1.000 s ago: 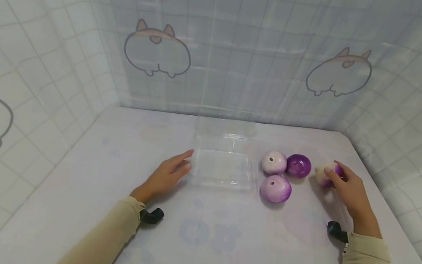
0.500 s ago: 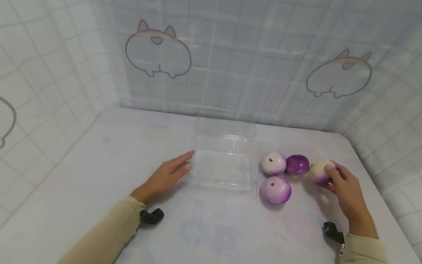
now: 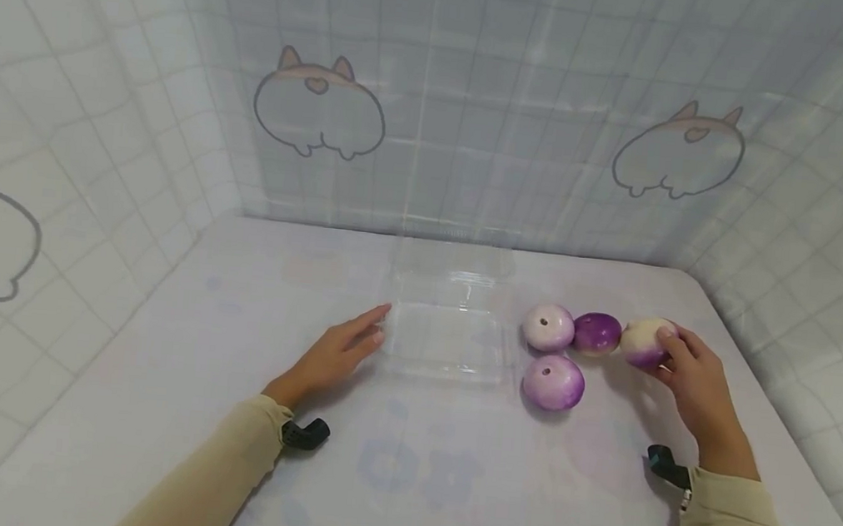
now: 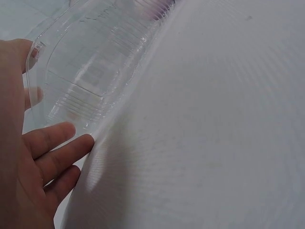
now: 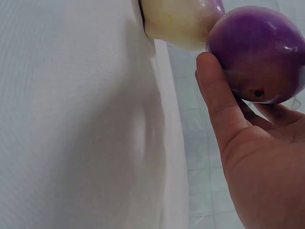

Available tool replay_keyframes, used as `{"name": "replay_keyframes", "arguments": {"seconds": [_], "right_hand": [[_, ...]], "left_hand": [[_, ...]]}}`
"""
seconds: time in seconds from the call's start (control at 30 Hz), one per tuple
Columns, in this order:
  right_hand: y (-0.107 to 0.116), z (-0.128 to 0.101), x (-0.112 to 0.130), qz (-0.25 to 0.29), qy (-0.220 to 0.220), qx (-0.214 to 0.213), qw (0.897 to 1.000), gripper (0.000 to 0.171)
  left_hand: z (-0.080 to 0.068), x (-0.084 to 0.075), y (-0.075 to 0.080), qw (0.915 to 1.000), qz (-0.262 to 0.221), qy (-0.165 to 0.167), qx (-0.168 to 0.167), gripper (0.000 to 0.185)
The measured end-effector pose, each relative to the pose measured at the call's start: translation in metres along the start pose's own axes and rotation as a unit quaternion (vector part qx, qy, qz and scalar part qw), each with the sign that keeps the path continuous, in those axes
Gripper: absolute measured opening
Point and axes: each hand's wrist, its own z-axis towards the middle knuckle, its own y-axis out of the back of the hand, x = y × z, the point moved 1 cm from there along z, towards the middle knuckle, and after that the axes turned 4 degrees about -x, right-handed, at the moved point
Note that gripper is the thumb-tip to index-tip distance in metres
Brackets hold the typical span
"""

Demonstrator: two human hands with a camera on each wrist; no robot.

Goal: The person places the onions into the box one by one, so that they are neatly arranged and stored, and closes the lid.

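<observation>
Head view, left hand: your left hand [image 3: 334, 351] lies flat on the table [image 3: 156, 373], fingers straight and a little spread, fingertips just at the 9 o'clock edge of the clear plastic box [image 3: 449, 332].
Head view, right hand: your right hand [image 3: 690, 374] curls its fingers round the pale-and-purple turnip [image 3: 644, 341], at 3 o'clock of the box.
Head view, other turnips: the dark purple turnip [image 3: 597, 333] touches the held one on its 9 o'clock side; the white-topped turnip [image 3: 548, 327] sits next, just beside the box; the front turnip [image 3: 553, 382] lies at 6 o'clock of that pair.
Head view, backdrop: a checked curtain [image 3: 481, 93] with cartoon animal prints hangs behind the table.
Left wrist view: your fingers [image 4: 57, 152] are straight and relaxed, gripping nothing; the box [image 4: 90, 67] stands just at 12 o'clock of them, its ridged wall near the fingertips.
Right wrist view: your thumb [image 5: 219, 105] and palm [image 5: 267, 181] cup a purple turnip [image 5: 259, 52]; a pale one [image 5: 178, 24] touches it at 10 o'clock.
</observation>
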Motion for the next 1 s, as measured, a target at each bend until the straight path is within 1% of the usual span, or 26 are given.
{"name": "replay_keyframes", "arguments": {"seconds": [0.1, 0.2, 0.33, 0.43, 0.47, 0.57, 0.67, 0.8, 0.93, 1.0], "right_hand": [[-0.001, 0.001, 0.0, 0.049, -0.005, 0.005, 0.999, 0.068], [-0.003, 0.002, 0.002, 0.075, -0.008, 0.013, 0.997, 0.062], [-0.003, 0.005, 0.006, 0.117, -0.019, 0.03, 0.993, 0.058], [-0.004, 0.005, 0.007, 0.162, -0.024, 0.051, 0.985, 0.046], [-0.004, 0.005, 0.007, 0.176, -0.023, 0.058, 0.982, 0.04], [-0.006, 0.005, 0.007, 0.203, -0.007, 0.084, 0.975, 0.027], [-0.01, 0.007, 0.008, 0.241, 0.015, 0.109, 0.964, 0.023], [-0.018, 0.011, 0.012, 0.277, 0.038, 0.138, 0.95, 0.023], [-0.026, 0.014, 0.016, 0.277, 0.036, 0.145, 0.949, 0.024], [-0.03, 0.015, 0.019, 0.254, 0.031, 0.141, 0.956, 0.024]], "left_hand": [[-0.002, -0.001, 0.001, 1.0, 0.001, 0.006, 0.003, 0.056], [-0.004, -0.002, 0.002, 0.9999, 0.004, 0.012, -0.002, 0.055], [-0.005, -0.002, 0.003, 0.9999, 0.007, 0.008, -0.008, 0.055], [-0.005, -0.002, 0.003, 0.9999, 0.006, 0.004, -0.008, 0.055], [-0.005, -0.002, 0.003, 0.9999, 0.007, 0.004, -0.008, 0.055], [-0.004, -0.002, 0.002, 1.0, 0.006, 0.003, -0.006, 0.055], [-0.003, -0.001, 0.002, 0.9999, 0.008, 0.002, -0.007, 0.055], [-0.004, 0.0, 0.003, 1.0, 0.004, -0.004, -0.006, 0.055], [-0.002, 0.003, 0.001, 1.0, -0.006, -0.008, -0.002, 0.056], [-0.001, 0.004, -0.001, 0.9999, -0.009, -0.006, -0.002, 0.056]]}}
